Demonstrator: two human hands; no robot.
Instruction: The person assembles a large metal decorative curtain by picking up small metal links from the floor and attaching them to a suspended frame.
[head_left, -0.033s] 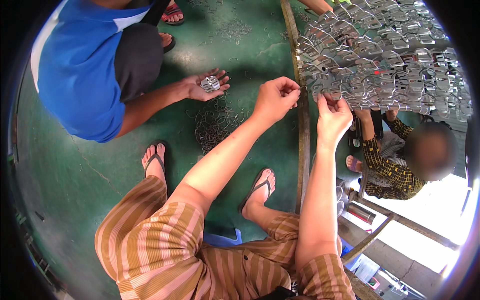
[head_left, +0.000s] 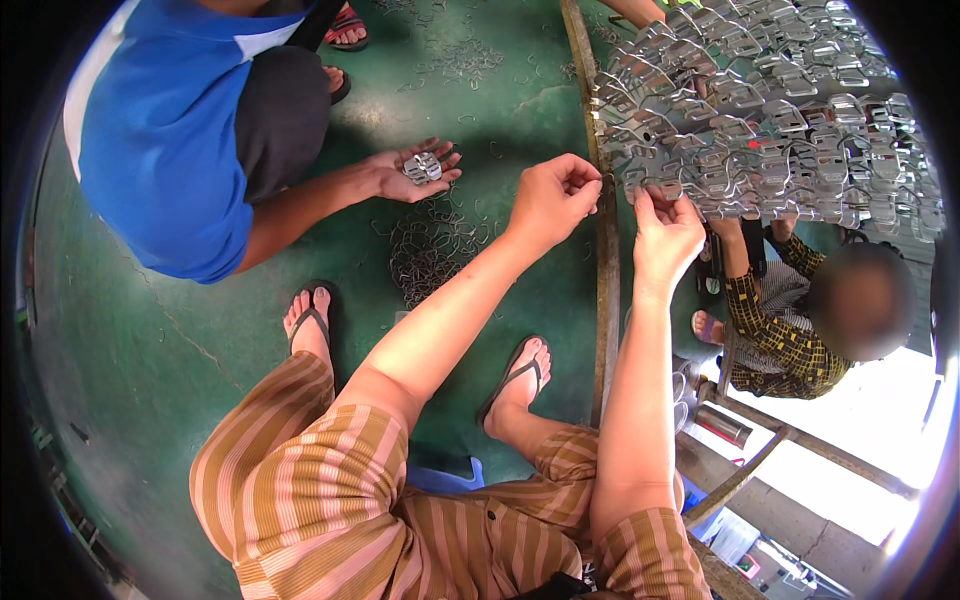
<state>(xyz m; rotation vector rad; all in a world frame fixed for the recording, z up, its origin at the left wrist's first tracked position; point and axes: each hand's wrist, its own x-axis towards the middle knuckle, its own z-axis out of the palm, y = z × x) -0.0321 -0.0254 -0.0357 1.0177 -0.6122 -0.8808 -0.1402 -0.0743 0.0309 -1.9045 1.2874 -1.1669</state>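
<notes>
We see the left hand [head_left: 552,198] pinched shut, perhaps on a small clip, beside the rack's frame bar [head_left: 606,260]. The right hand [head_left: 667,232] pinches metal clips [head_left: 770,140] at the rack's lower left corner.

A rack of metal clips [head_left: 770,130] is hung at the upper right, with a wooden post [head_left: 605,280] just to its left. The right hand [head_left: 668,232] is raised to the rack's lower left edge, and the left hand [head_left: 553,198] is held just left of the post, near it. A pile of wire hooks [head_left: 432,250] is spread on the floor [head_left: 130,380] left of the left hand. Behind that pile, a co-worker's hand [head_left: 415,170] is held open with a few clips [head_left: 423,167] in its palm. A second person [head_left: 800,310] is seated below the rack, right of the post
</notes>
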